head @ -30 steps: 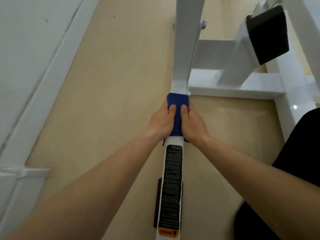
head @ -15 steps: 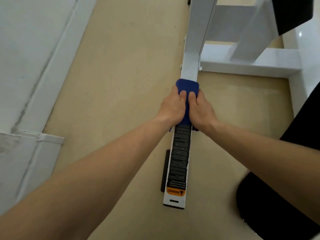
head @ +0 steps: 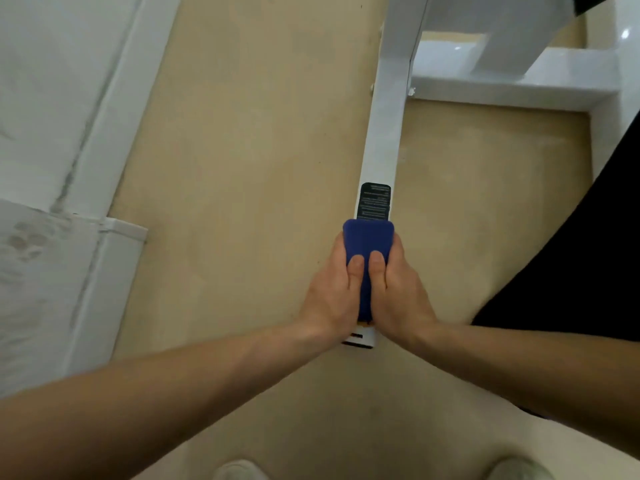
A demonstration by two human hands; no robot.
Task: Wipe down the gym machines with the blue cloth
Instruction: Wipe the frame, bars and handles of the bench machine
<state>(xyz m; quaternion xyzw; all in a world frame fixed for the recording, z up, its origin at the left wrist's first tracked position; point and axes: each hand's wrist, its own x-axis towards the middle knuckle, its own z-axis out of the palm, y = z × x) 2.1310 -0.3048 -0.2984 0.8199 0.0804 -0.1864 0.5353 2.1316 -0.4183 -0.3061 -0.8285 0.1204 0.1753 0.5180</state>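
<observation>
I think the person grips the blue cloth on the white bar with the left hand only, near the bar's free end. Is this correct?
Not quite: the head view shows both the left hand and the right hand gripping the blue cloth on the white bar, near its free end.

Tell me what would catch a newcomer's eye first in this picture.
The blue cloth, wrapped over the white machine bar at centre, stands out against the beige floor. The left hand and right hand grip it from either side, thumbs on top. A black label shows just beyond the cloth.
</observation>
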